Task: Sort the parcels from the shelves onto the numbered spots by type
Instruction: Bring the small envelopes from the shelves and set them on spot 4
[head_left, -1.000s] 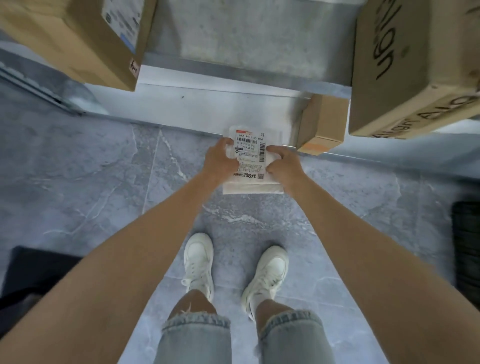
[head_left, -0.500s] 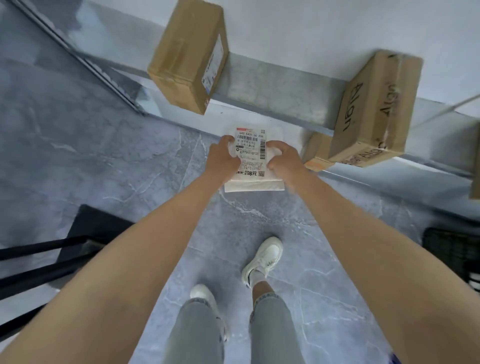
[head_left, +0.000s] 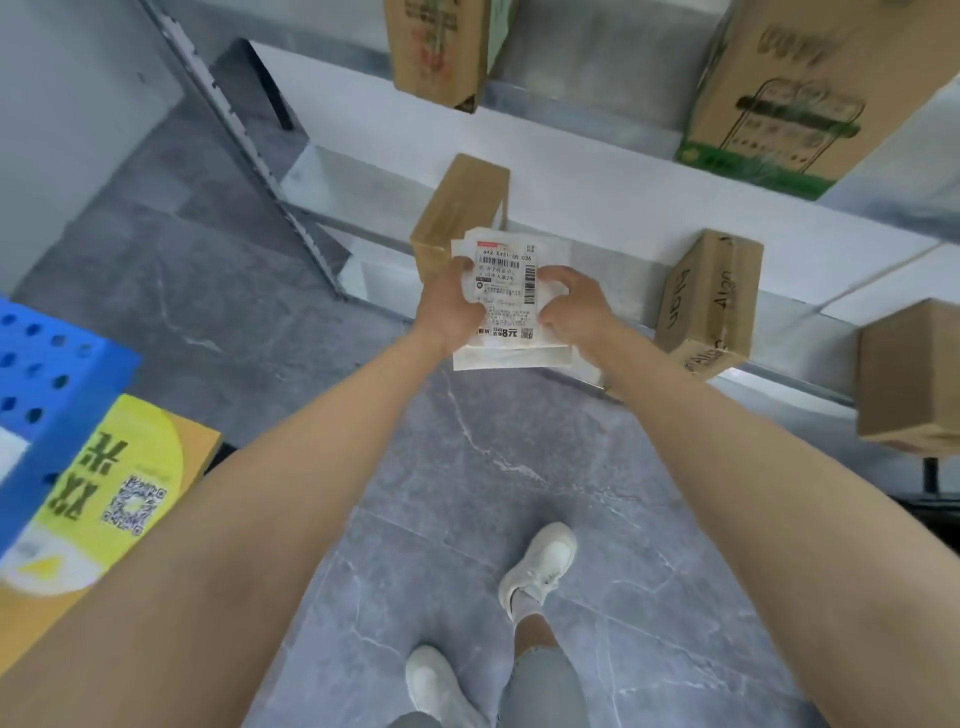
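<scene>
White parcel (head_left: 506, 306) gripped between both hands (head_left: 451, 312).

Around the white parcel (head_left: 506, 301) it's kinda tight: a brown box (head_left: 460, 213) sits right behind it, the Algn box (head_left: 709, 301) sticks out to its right, a blue crate (head_left: 52, 374) and yellow carton (head_left: 130, 467) crowd well off left, and only the grey floor (head_left: 467, 467) below is open.

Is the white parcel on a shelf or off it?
Off: the left hand and right hand hold the white parcel by its sides, in the air.
</scene>
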